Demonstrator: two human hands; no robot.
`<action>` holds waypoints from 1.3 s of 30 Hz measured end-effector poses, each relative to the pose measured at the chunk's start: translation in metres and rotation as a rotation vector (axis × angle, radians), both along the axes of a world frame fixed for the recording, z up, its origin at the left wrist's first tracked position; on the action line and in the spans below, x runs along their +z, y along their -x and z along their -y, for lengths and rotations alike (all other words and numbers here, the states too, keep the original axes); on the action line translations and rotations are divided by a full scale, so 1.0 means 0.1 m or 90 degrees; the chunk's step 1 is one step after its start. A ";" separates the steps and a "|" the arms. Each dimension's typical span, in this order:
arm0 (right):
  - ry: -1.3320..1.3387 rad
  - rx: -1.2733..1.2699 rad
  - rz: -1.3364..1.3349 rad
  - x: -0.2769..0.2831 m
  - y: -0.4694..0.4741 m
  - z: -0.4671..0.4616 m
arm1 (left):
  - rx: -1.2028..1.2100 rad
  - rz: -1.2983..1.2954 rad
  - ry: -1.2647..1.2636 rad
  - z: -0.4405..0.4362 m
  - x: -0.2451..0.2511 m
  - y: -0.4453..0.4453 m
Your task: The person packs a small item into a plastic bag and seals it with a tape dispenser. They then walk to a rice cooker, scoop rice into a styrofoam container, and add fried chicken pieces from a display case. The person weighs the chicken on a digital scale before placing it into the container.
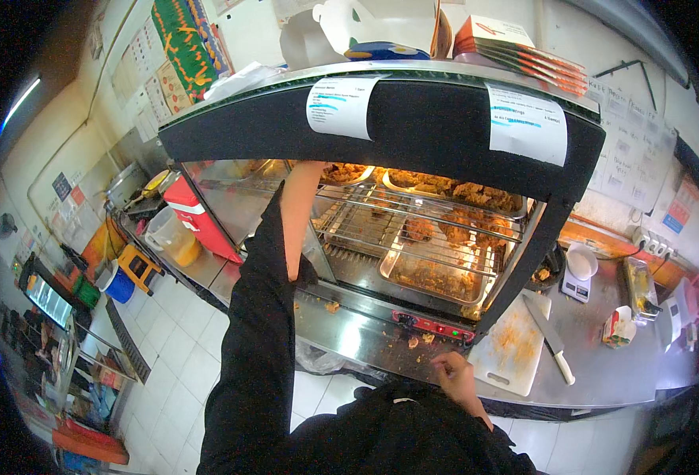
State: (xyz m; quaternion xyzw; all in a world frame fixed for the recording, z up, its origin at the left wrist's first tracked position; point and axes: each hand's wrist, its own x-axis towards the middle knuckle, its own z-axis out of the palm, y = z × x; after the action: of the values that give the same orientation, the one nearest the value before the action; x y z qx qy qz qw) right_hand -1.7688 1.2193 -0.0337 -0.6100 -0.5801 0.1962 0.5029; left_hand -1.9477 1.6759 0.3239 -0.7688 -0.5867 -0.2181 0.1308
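My left arm reaches up into a heated glass food display cabinet [385, 139]; the hand itself is hidden behind the cabinet's black top panel, so what it touches cannot be seen. Close to where the forearm disappears, a metal tray of fried chicken [347, 173] lies on the upper wire rack. Another tray of fried chicken [456, 191] is on the right of that rack. A crumb-strewn metal tray [435, 279] sits below. My right hand [455, 375], fingers curled, is near the steel counter's front edge, left of a white cutting board [511, 350]; whether it holds anything is unclear.
A large knife [546, 332] lies on the board's right side. Farther right are a kitchen scale [576, 288] and a small carton [619, 328]. Left of the cabinet stand a red box [198, 217] and a plastic jug [174, 240]. Flat cartons [521, 56] are stacked on top.
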 end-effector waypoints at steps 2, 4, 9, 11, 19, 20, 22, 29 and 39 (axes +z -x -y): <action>0.004 0.015 0.006 -0.01 0.03 -0.02 | -0.003 0.004 0.002 0.02 0.00 0.01; 0.033 0.011 0.008 -0.02 0.05 -0.03 | -0.010 0.005 0.002 0.04 0.01 0.03; 0.039 0.033 0.013 -0.11 0.05 -0.01 | -0.022 0.006 0.004 0.07 0.01 0.00; 0.045 0.060 0.037 -0.15 0.05 -0.02 | -0.027 0.004 0.004 0.08 0.01 -0.02; 0.094 0.099 0.014 -0.14 0.05 -0.15 | -0.056 0.013 0.003 0.13 0.00 -0.07; 0.086 0.109 0.011 -0.13 0.05 -0.16 | -0.058 0.012 0.004 0.13 0.00 -0.03; 0.082 0.112 0.034 -0.12 0.06 -0.17 | -0.064 0.014 0.007 0.15 0.00 0.03; 0.096 0.131 0.066 -0.16 0.03 -0.17 | -0.179 -0.018 -0.016 0.36 0.04 -0.20; 0.100 0.106 0.048 -0.21 0.01 -0.18 | -0.246 -0.019 -0.026 0.52 0.02 -0.21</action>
State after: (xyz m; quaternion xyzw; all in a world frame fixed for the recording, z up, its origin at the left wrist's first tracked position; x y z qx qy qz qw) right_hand -1.7703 1.2377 -0.0545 -0.6042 -0.6298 0.2589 0.4139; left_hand -1.9263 1.6237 0.3255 -0.8675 -0.4214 -0.2400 0.1107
